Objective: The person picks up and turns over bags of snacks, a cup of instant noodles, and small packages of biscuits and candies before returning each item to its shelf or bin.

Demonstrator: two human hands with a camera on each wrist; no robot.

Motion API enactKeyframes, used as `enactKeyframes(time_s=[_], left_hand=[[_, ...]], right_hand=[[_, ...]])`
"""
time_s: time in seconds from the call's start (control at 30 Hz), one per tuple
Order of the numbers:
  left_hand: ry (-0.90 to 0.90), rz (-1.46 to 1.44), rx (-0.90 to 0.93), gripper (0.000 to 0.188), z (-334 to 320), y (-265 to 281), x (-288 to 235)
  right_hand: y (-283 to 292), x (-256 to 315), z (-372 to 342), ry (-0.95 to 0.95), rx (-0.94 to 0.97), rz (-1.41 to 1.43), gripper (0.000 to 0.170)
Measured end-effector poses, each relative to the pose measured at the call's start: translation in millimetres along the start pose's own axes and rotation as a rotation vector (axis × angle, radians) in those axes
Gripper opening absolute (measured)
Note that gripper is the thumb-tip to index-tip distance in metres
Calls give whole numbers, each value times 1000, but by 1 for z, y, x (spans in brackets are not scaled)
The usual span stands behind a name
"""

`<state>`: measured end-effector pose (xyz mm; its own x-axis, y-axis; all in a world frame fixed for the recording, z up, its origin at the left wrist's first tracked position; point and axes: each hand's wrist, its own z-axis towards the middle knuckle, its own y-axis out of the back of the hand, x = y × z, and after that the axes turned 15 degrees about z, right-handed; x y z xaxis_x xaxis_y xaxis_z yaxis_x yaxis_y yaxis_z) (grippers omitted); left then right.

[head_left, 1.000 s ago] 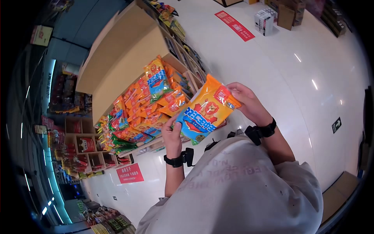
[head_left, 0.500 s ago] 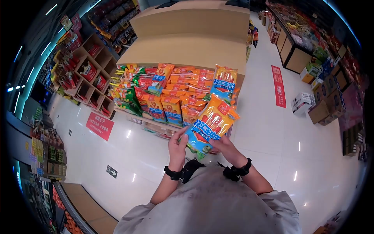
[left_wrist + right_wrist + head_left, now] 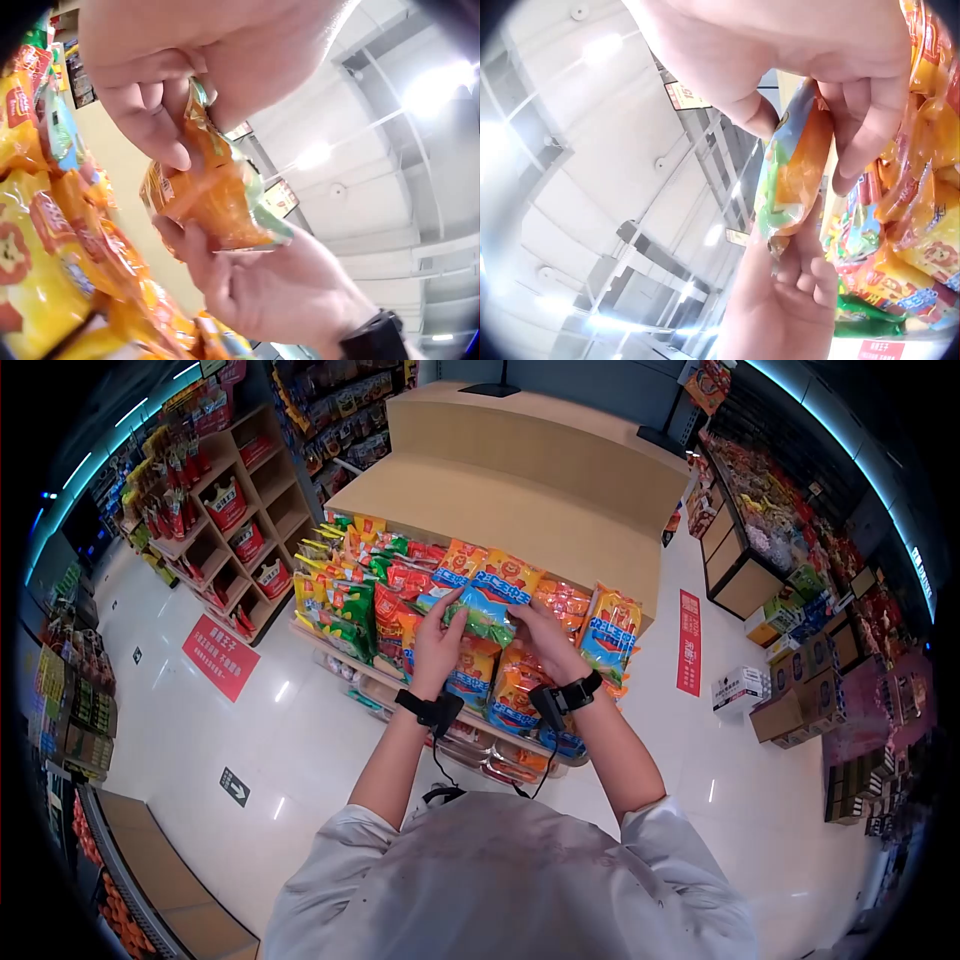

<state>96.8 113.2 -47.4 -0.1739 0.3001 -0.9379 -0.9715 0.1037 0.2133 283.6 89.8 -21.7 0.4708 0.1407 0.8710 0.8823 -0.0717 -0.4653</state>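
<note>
At the left of the pile on the display stand [image 3: 520, 480], the green packets [image 3: 352, 612] stand close by, so the left forearm is best kept clear of them. The left hand [image 3: 438, 642] is closed on one side of the snack packet [image 3: 486, 612], thumb against curled fingers. That packet is between the two hands, above the near part of the pile; an even, light pinch at both sides should keep the slippery, soft wrapper level without crushing what is inside. The right hand [image 3: 548, 636] pinches the opposite side, its fingers nearly together with the wrapper between. Farther right, the blue-and-orange packet [image 3: 611, 628] leans at the pile's end, and the right wrist should pass without nudging it.

From the head, the fingertips behind the wrapper are hidden; the wrist views catch them only partly. Whether the held packet touches those below cannot be told.
</note>
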Motion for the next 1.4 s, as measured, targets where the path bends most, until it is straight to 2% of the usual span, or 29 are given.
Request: enactKeyframes(time_s=[0.03, 0.1, 0.17, 0.23, 0.27, 0.33, 0.37, 0.4, 0.43, 0.47, 0.5, 0.53, 0.57, 0.6, 0.67, 0.77, 0.8, 0.83, 0.93, 1.03, 1.1, 1.17, 1.2, 1.23, 1.3, 1.33, 1.4], left_hand=[[-12, -10, 3, 38, 14, 0, 24], [-388, 514, -100, 41, 35, 0, 70], [-108, 496, 159, 45, 27, 14, 45], [-327, 525, 75, 46, 28, 19, 47], [-340, 544, 72, 48, 28, 22, 49], [-326, 601, 192, 49, 25, 39, 32], [-331, 661, 288, 50, 24, 42, 30], [-411, 693, 263, 53, 23, 41, 39], [-397, 665, 296, 53, 21, 42, 43], [-418, 726, 268, 53, 23, 42, 44], [-432, 788, 237, 53, 22, 41, 45], [-409, 802, 224, 51, 21, 39, 47], [-393, 786, 237, 51, 20, 39, 49], [-390, 789, 234, 50, 21, 39, 51], [-446, 762, 162, 47, 26, 40, 61], [-392, 750, 174, 46, 23, 39, 61], [-372, 727, 147, 36, 19, 40, 58], [-334, 727, 128, 36, 16, 42, 56], [-485, 398, 38, 11, -1, 50, 39], [-484, 251, 151, 11, -17, 50, 31], [-443, 182, 178, 11, -28, 45, 32], [-362, 224, 290, 14, -41, 39, 38], [-288, 240, 360, 25, -49, 34, 47], [-268, 208, 344, 25, -54, 29, 57], [-238, 223, 368, 38, -70, 21, 72], [-229, 283, 448, 52, -75, 21, 75], [-220, 315, 444, 55, -85, 17, 79]], right_hand=[[-5, 1, 3, 13, -4, -8, 32], [-14, -9, -1, 19, -108, -51, 33], [9, -34, 10, -37, -49, -183, 48], [2, -52, 2, 209, -29, -374, 46], [0, -55, 5, 199, -49, -373, 46], [-5, -69, -13, 439, -119, -709, 41], [-16, -62, -25, 455, -136, -687, 37], [-25, -52, -39, 440, -160, -822, 34], [-28, -42, -50, 439, -175, -963, 31], [-25, -39, -60, 471, -242, -1155, 28], [-25, -39, -72, 477, -365, -1164, 27], [-23, -37, -83, 300, -425, -1042, 27], [-22, -36, -93, 127, -480, -913, 27], [-19, -44, -100, 106, -482, -926, 27], [-6, -61, -104, 365, -386, -1303, 33], [-18, -77, -104, 430, -385, -1539, 41], [-18, -80, -104, 380, -384, -1513, 48], [-21, -79, -102, 369, -342, -1527, 48], [-27, -77, -106, 326, -383, -1618, 51], [-38, -69, -103, 279, -427, -1615, 54], [-35, -69, -100, 318, -400, -1697, 58], [-32, -70, -99, 219, -358, -1597, 60], [-30, -73, -99, 238, -343, -1696, 61], [-36, -72, -100, 237, -319, -1736, 60], [-41, -73, -103, 191, -329, -1674, 59], [-44, -74, -103, 199, -334, -1641, 57], [-37, -74, -100, 250, -272, -1654, 55]])
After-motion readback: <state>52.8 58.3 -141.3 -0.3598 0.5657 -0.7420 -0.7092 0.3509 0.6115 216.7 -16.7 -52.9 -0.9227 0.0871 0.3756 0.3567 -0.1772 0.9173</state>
